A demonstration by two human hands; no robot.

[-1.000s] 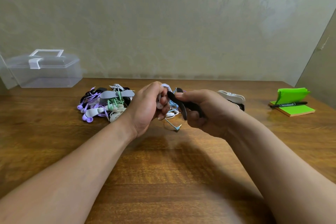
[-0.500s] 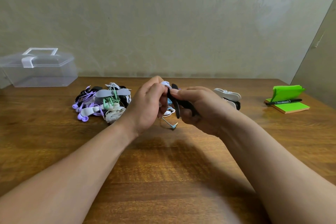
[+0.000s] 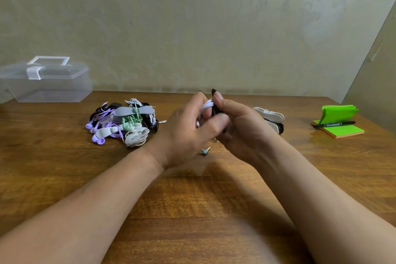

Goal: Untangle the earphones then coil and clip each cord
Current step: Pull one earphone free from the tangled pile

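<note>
White cord point(image 3: 207, 104), wound into a small coil, is gripped in the left hand point(image 3: 186, 128), whose fingers curl round it. The right hand point(image 3: 244, 128) pinches a black clip point(image 3: 213, 92) against the coil. Two dark clip tips stand up on either side of the cord, above the fingers. Both hands touch each other and are held above the middle of the surface point(image 3: 192, 210). A blue plug point(image 3: 205, 151) shows below the hands; contact with the surface cannot be determined.

Spare clips point(image 3: 270, 114), white and black, are stacked just right of the right hand, toward the far edge. A pile point(image 3: 124, 123) of purple, green, white and black earphones lies left of the left hand, near the far edge; grey clips sit on some of the bundles.

A green pad point(image 3: 342, 132) lies near the right edge, with its top sheets folded upright. A black marker point(image 3: 334, 124) rests across it. A clear lidded box point(image 3: 46, 83) stands at the far left corner, against the wall.
</note>
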